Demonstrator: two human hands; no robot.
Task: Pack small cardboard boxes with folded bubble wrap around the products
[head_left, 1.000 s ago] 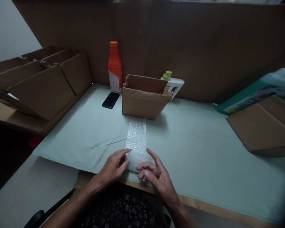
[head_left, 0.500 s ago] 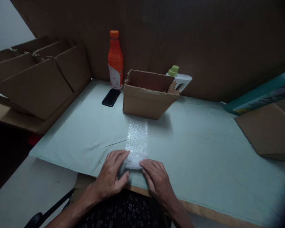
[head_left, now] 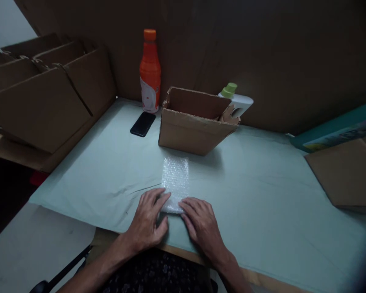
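A strip of clear bubble wrap point(head_left: 176, 175) lies on the pale green table cover, its near end folded over into a thicker edge. My left hand point(head_left: 148, 219) is at its left side, fingertips resting on the wrap and the thumb held apart near the table's front. At the right near corner, my right hand point(head_left: 201, 221) has its fingertips over the folded edge and its thumb against it. Whether anything is inside the fold, I cannot tell. Just beyond the strip stands an open cardboard box point(head_left: 195, 132).
Left of the box are a black phone point(head_left: 142, 124) and an orange bottle point(head_left: 150, 77). A white jug with a green cap point(head_left: 231, 90) stands behind it. Cardboard dividers point(head_left: 45, 97) line the left side. On the right are another cardboard box point(head_left: 344, 173) and a teal package point(head_left: 338, 134).
The flat part of the bubble wrap has become shorter, and its far end has drawn away from the box. Both hands have shifted slightly forward. The view has tilted a little.
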